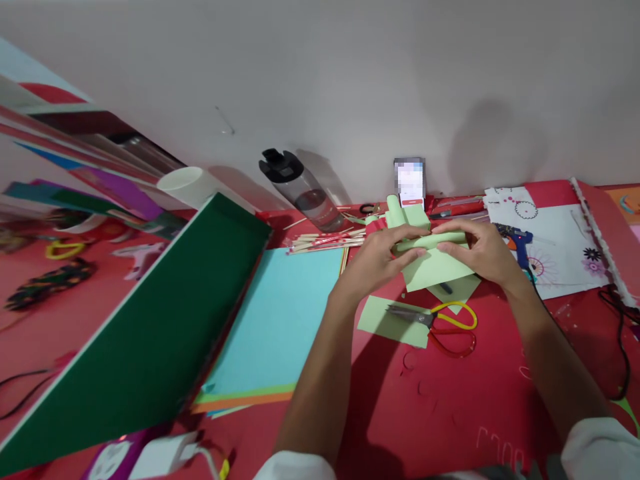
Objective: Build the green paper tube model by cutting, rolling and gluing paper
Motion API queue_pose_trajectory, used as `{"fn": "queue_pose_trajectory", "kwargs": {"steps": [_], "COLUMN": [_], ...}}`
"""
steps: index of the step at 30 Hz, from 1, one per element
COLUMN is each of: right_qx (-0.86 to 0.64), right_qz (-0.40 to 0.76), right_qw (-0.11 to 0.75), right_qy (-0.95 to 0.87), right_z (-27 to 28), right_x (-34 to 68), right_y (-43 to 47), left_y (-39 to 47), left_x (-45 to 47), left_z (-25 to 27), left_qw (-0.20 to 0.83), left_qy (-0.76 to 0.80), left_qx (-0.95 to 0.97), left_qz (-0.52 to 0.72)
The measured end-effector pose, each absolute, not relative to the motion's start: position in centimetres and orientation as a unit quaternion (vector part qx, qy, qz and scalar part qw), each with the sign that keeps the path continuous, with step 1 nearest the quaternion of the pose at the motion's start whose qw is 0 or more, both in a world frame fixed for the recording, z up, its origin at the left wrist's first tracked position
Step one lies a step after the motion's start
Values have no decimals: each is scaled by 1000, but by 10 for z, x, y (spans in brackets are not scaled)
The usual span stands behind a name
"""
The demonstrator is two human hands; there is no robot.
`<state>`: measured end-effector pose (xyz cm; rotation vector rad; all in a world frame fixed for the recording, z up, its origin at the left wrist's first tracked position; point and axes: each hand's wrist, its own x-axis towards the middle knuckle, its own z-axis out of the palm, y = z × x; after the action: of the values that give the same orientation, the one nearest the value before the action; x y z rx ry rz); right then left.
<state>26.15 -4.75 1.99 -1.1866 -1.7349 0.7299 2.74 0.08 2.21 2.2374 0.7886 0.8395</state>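
Note:
A light green sheet of paper (435, 268) is held up off the table, its far edge rolled into a tube. My left hand (387, 257) pinches the left end of the roll between thumb and fingers. At the right end, my right hand (480, 250) grips the same sheet with its thumb in front. Just behind stand a rolled green paper piece and a small green paper box (416, 217). Below the hands, scissors (425, 319) with yellow and red handles lie partly on a green paper strip (377, 320).
Coloured sheets (285, 313) lie left, beside a leaning green board (150, 333). A water bottle (305, 193), wooden sticks (325, 241) and a phone (410, 180) stand or lie by the wall. A blue glue gun (523, 247) rests right; a white charger (163, 457) sits front left.

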Motion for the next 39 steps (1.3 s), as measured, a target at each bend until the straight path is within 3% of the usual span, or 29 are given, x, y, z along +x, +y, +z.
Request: {"fn": "queue_pose_trajectory", "kwargs": {"steps": [11,25,39], "right_qx": [-440,-458,-405], "right_qz": [326,340,164], "right_qw": [503,489,517], "right_qy": [-669,-660,-736], "right_z": [7,5,5], "right_x": [263,252,253], "right_y": [-39,-36,-42], "left_y": [4,3,3], "left_x": [33,37,36], "left_z": [11,8,11], "left_qw": [303,232,423], "left_qy": [268,267,283], "left_qx": [823,840,785], "left_qz": [398,411,354]}}
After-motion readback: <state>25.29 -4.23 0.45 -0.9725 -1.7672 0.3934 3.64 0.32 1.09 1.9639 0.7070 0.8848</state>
